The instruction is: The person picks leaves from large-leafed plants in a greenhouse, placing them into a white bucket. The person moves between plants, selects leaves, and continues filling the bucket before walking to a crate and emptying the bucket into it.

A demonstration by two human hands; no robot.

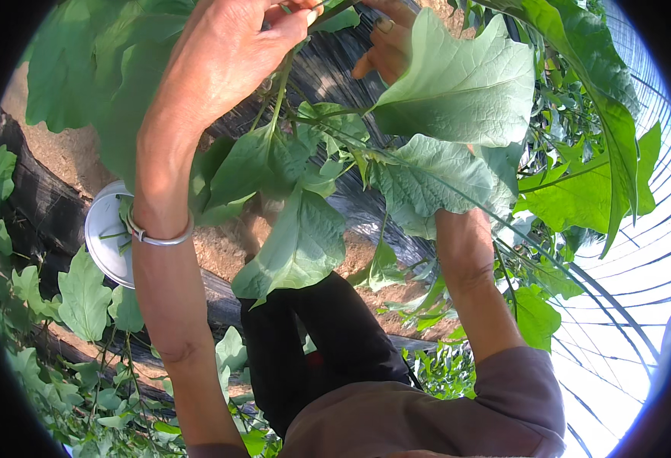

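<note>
My left hand [238, 51], with a silver bangle [166, 237] on the forearm, is at the top edge. Its thumb and fingers pinch what looks like a thin plant stem [335, 12]; the fingertips are partly cut off by the frame. To its right is my right hand [391, 48], its fingers apart and nothing seen between them. A broad lobed leaf [461, 86] covers part of that hand and wrist. The leafy plant, which looks like an eggplant, has several large leaves [301, 240] hanging between my forearms.
A white bucket [97, 252] holding green stalks stands left of my left forearm. Black plastic mulch [335, 74] covers the bed beside bare soil [221, 252]. A taut line [455, 186] runs down right. More plants [83, 297] grow at left; a greenhouse wall [616, 309] is at right.
</note>
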